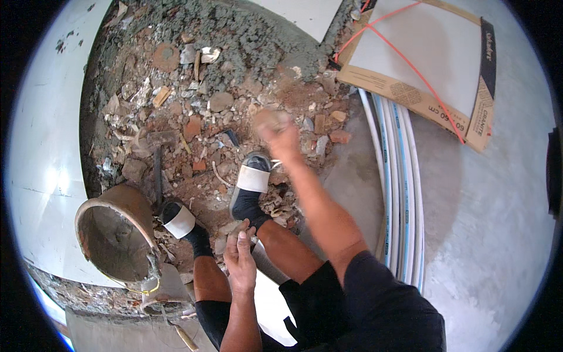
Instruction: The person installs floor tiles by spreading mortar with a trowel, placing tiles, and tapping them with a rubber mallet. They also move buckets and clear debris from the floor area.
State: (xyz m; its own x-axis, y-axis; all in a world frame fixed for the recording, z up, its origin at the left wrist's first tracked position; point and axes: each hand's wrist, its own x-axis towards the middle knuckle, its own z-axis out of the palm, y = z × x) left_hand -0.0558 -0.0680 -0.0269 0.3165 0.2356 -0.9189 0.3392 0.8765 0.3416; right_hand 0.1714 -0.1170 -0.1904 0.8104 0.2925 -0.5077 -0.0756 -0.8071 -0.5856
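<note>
My left hand (pixel 239 261) is low in the middle, its fingers curled on what looks like a small grey chunk of rubble (pixel 226 243), beside my sandalled foot (pixel 253 180). My right hand (pixel 275 132) reaches over the broken rubble (pixel 193 126) above that foot, smeared by motion; whether it holds something is unclear. A hammer (pixel 157 158) with a dark handle lies left of it among brick and stone pieces. My other sandalled foot (pixel 179 220) rests on the debris.
A bucket (pixel 82 223) with grey residue stands at left, a trowel (pixel 186 339) below. Large white tiles (pixel 58 146) border the rubble, with wet mortar (pixel 258 29) along the top. Right are white pipes (pixel 399 193) and a cardboard-edged tile pack (pixel 428 41) with red straps on grey floor.
</note>
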